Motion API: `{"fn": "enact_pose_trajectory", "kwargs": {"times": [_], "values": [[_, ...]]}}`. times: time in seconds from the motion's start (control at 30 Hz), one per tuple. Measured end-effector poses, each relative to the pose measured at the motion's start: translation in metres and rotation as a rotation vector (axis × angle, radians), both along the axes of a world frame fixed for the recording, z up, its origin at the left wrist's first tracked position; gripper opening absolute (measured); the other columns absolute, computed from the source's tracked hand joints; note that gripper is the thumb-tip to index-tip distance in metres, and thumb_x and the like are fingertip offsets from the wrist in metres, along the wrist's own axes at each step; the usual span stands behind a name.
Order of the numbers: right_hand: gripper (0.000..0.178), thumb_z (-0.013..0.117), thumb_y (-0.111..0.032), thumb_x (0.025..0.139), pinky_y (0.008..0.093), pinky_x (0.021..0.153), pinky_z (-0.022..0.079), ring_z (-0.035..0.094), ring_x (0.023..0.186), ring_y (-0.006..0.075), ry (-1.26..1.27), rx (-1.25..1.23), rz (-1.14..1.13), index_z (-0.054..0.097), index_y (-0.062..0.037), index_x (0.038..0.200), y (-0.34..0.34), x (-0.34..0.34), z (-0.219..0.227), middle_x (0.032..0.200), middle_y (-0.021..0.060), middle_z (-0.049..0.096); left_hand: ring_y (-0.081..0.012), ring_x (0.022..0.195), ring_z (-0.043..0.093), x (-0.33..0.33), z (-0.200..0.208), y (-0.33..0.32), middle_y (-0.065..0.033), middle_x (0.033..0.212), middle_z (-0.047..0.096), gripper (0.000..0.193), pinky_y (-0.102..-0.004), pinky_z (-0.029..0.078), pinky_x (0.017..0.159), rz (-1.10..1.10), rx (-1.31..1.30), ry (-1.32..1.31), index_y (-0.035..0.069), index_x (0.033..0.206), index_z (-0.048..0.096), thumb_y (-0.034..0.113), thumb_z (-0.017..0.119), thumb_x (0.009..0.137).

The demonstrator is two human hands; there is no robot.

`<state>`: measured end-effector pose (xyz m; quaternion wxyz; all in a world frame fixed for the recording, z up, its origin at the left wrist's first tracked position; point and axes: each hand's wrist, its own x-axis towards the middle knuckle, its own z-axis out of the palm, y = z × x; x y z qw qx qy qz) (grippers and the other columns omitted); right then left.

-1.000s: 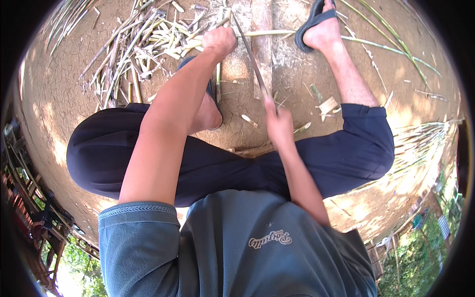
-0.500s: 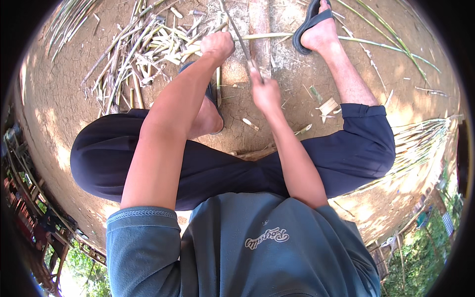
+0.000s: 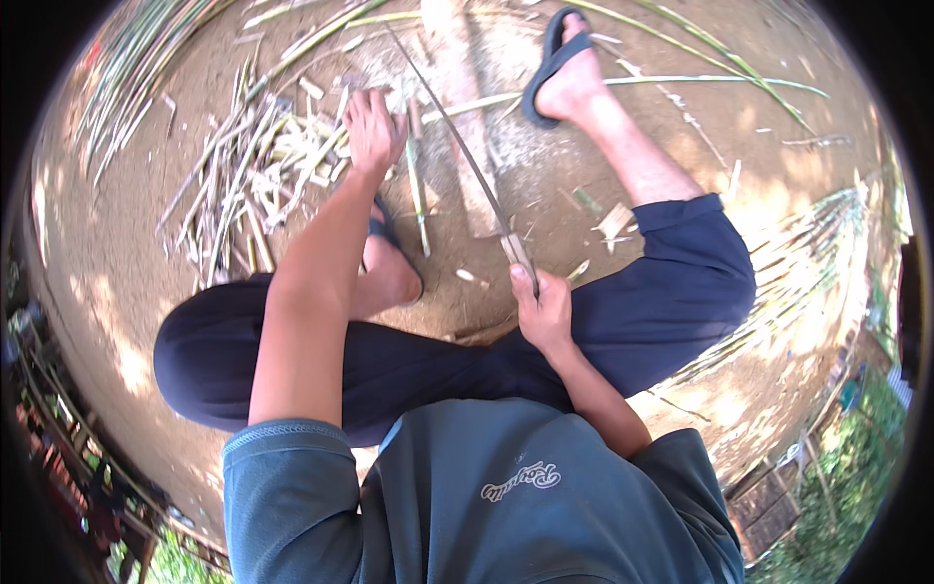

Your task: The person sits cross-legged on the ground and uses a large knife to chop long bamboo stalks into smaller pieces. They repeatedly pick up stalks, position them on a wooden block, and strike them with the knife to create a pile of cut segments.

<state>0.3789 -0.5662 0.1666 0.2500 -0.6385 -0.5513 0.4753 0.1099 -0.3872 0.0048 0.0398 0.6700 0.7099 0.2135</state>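
My right hand (image 3: 545, 310) is wrapped round the pale wooden handle of a long, narrow-bladed knife (image 3: 453, 134). Its blade slants up and left over a wooden board (image 3: 475, 200) on the ground. To the left, my left hand (image 3: 374, 136) has its fingers stretched out and slightly apart, with no stalk visible in it. It is over the near edge of a heap of short cut stalk pieces (image 3: 282, 161). A long green stalk (image 3: 700, 80) runs from near the blade toward the right, crossing the board. A short green piece (image 3: 416, 190) lies below my left hand.
Bundles of long stalks lie at the far left (image 3: 122, 92) and near right (image 3: 808, 268). My sandalled feet stand on both sides of the board, the right foot (image 3: 564, 83) farther forward. Small chips (image 3: 615, 222) are scattered on the dry earth.
My left hand has gone from a closed grip near the stalk to spread fingers, farther left. My right hand has drawn the knife back toward my body. The view has shifted slightly.
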Motion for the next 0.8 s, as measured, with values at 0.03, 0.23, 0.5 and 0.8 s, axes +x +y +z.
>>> {"fn": "enact_pose_trajectory", "kwargs": {"times": [0.03,0.23,0.5,0.8], "values": [[0.039,0.058,-0.027,0.095,0.0344,0.045,0.032,0.034,0.046,0.0151,0.046,0.059,-0.073,0.052,0.0009,0.069,-0.006,0.008,-0.003,0.051,0.0097,0.037,-0.0344,0.103,0.052,0.014,0.002,0.007,-0.0191,0.109,0.052,0.041,-0.0472,0.04,0.09,-0.111,-0.07,-0.105,0.007,0.114,0.052,0.028,0.058,0.08],[0.042,0.056,-0.028,0.096,0.0312,0.045,0.029,0.032,0.05,0.009,0.045,0.267,-0.327,0.045,-0.0013,0.065,-0.015,0.055,0.008,0.051,0.0031,0.034,-0.0429,0.088,0.065,0.077,0.004,0.032,-0.0269,0.093,0.066,0.049,-0.0506,0.05,0.08,-0.223,-0.607,-0.097,0.002,0.115,0.043,0.045,0.046,0.092],[0.042,0.059,-0.03,0.095,0.0318,0.046,0.032,0.037,0.048,0.0096,0.006,0.367,-0.462,0.05,-0.0002,0.067,-0.028,0.069,0.026,0.051,0.0039,0.038,-0.0378,0.078,0.067,0.084,0.081,0.07,-0.021,0.076,0.068,0.056,-0.046,0.051,0.073,-0.199,-0.412,-0.018,0.006,0.091,0.07,0.06,0.059,0.083],[0.035,0.071,-0.023,0.087,0.0258,0.06,0.045,0.05,0.063,0.0076,0.139,0.587,-0.847,0.065,0.0051,0.108,0.061,0.092,0.033,0.068,0.0005,0.06,-0.0244,0.044,0.054,0.136,0.171,0.044,-0.011,0.052,0.059,0.054,-0.0428,0.046,0.048,-0.271,-0.316,-0.113,0.007,0.081,0.074,0.058,0.061,0.085]]}}
